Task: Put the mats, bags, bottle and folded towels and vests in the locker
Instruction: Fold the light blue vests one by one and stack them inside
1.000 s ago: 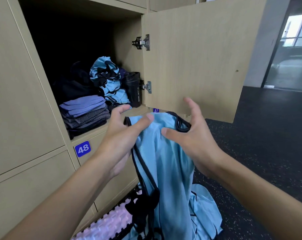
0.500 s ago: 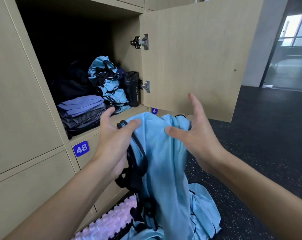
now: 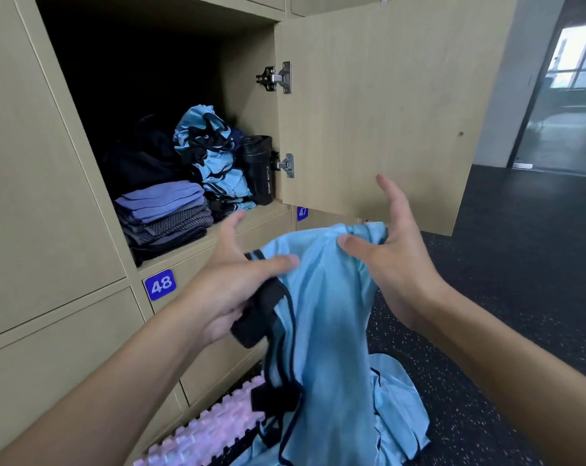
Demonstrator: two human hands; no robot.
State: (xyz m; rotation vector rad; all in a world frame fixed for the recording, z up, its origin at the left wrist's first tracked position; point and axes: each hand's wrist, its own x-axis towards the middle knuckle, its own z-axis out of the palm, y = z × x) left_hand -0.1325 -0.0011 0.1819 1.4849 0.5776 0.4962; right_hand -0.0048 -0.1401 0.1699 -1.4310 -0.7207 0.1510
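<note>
Newly, against half a second earlier: the vest was spread wider between the hands, and its black strap sat lower in the left palm. Left hand: thumb lay flat on the fabric, lower fingers curled round the strap, forefinger raised free. Right hand: fingers straight and apart, thumb pinning the top hem. The vest hung before the locker, below its shelf edge, under the open door. Towels and bottle lay inside.
</note>
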